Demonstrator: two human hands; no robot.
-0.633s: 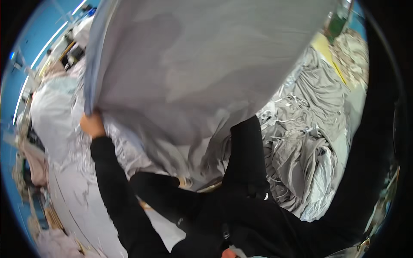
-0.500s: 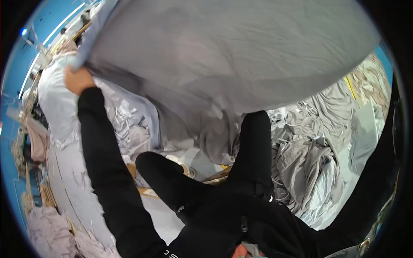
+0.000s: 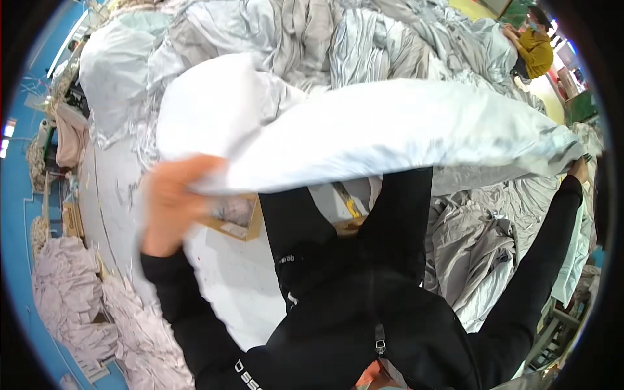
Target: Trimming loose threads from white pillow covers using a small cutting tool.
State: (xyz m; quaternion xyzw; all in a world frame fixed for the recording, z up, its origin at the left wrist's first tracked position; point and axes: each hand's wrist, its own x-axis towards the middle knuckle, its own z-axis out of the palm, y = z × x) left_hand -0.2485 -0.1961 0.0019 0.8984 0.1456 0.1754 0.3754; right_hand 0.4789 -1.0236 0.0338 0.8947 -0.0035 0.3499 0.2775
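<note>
A large pale sheet of fabric (image 3: 377, 130) stretches across in front of me, billowing above my knees, its whitish side showing. My left hand (image 3: 179, 198) is closed at its left end; motion blurs the fingers. Far out on the right, my right hand (image 3: 578, 168) grips the bunched opposite end. Between the two hands the cloth hangs in a slack band and hides part of my legs.
Heaps of grey and white fabric (image 3: 292, 36) lie beyond the sheet. Another grey pile (image 3: 474, 244) is beside my right leg. A cardboard box (image 3: 244, 224) sits near my left knee. Pinkish cloth piles (image 3: 68, 299) lie at left. A person in yellow (image 3: 536, 52) is at the far right.
The raised grey sheet has come down and now shows as a whitish band. My left hand has moved right and lower, and my right hand has come into view.
</note>
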